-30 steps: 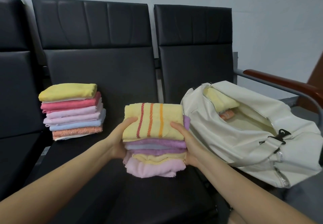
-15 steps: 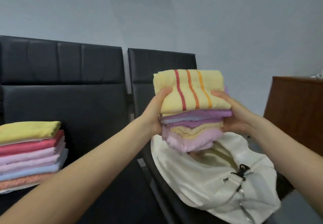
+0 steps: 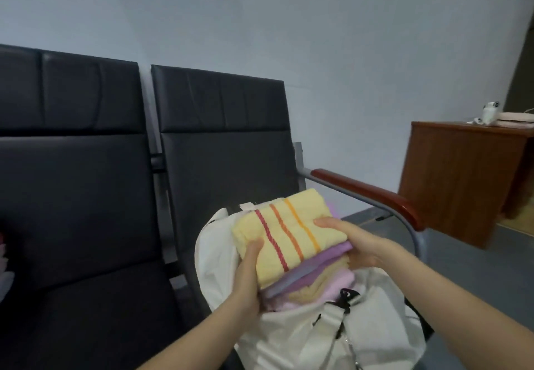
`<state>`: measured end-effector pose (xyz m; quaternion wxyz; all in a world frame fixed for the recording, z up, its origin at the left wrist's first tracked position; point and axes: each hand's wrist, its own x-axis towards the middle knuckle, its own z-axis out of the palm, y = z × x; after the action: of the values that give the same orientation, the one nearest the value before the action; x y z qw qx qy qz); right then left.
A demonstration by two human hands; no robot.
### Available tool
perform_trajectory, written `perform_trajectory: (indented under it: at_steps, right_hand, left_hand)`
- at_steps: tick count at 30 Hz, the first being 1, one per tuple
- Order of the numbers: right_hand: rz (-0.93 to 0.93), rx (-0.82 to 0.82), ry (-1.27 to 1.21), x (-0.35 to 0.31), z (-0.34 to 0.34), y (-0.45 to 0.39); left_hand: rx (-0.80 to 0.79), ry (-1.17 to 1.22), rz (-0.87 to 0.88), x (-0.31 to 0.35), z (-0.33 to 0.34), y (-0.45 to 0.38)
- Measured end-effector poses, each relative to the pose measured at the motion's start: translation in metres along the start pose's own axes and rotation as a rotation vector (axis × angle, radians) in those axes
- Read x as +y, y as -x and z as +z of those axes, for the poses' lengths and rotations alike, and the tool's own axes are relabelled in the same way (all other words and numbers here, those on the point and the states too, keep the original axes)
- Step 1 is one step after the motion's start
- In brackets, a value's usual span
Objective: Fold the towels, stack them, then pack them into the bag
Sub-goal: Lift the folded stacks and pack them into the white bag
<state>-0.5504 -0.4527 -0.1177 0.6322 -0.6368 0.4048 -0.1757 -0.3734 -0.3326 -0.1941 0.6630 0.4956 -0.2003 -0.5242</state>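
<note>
Folded towel stack (image 3: 291, 242) gripped between left hand (image 3: 245, 280), right hand (image 3: 349, 242).

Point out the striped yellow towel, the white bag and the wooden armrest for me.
striped yellow towel (image 3: 289, 236): head view, its top face, on the stripes.
white bag (image 3: 303, 338): head view, front panel under the stack.
wooden armrest (image 3: 372, 193): head view, middle of the wood.

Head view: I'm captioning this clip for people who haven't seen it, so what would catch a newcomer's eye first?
The stack of folded towels, topped by a yellow one with red and orange stripes, sits mid-frame, gripped by the left hand and right hand. Directly below it, the white bag lies on the black chair. At far right stands a brown wooden cabinet.
</note>
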Motion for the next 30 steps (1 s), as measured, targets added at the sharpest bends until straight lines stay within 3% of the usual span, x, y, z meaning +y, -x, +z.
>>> perform_trajectory:
  at_steps: [3,9,12,14,16,17,18,19,21,23,26,30]
  right_hand:
    - [0.069,-0.028,0.055,-0.002,0.006,-0.013]
    - [0.196,0.103,-0.065,0.052,-0.003,-0.040]
    - [0.159,0.165,-0.053,0.048,0.010,-0.028]
    - [0.113,0.174,-0.059,0.049,0.012,-0.027]
    - [0.076,0.145,-0.091,0.054,0.008,-0.032]
    - [0.059,0.162,-0.104,0.055,0.008,-0.034]
    - [0.050,0.202,-0.124,0.057,0.007,-0.037]
    - [0.050,0.230,-0.154,0.057,0.008,-0.038]
    - [-0.024,0.348,0.011,0.057,0.000,-0.038]
    - [-0.150,0.449,0.501,0.059,-0.018,-0.043]
    - [-0.180,0.468,1.229,0.063,-0.043,-0.057]
    - [-0.199,0.543,1.683,0.041,-0.043,-0.037]
  left_hand:
    - [0.037,-0.059,0.028,-0.004,-0.014,0.000]
    - [0.066,-0.496,0.356,0.005,0.005,0.014]
    - [0.199,-0.789,0.641,0.013,0.017,0.024]
    - [0.278,-0.978,0.934,0.029,0.028,0.032]
    - [0.183,-1.223,1.303,0.045,0.045,0.027]
    - [0.027,-1.399,1.369,0.050,0.055,0.020]
    - [-0.142,-1.603,1.277,0.051,0.063,0.012]
    - [-0.262,-1.811,1.078,0.048,0.067,0.002]
    - [-0.270,-2.045,0.742,0.034,0.067,-0.015]
    - [-0.175,-2.060,0.699,0.023,0.063,-0.023]
    - [-0.109,-2.038,0.711,0.021,0.063,-0.029]
    - [-0.059,-2.064,0.716,0.022,0.068,-0.037]
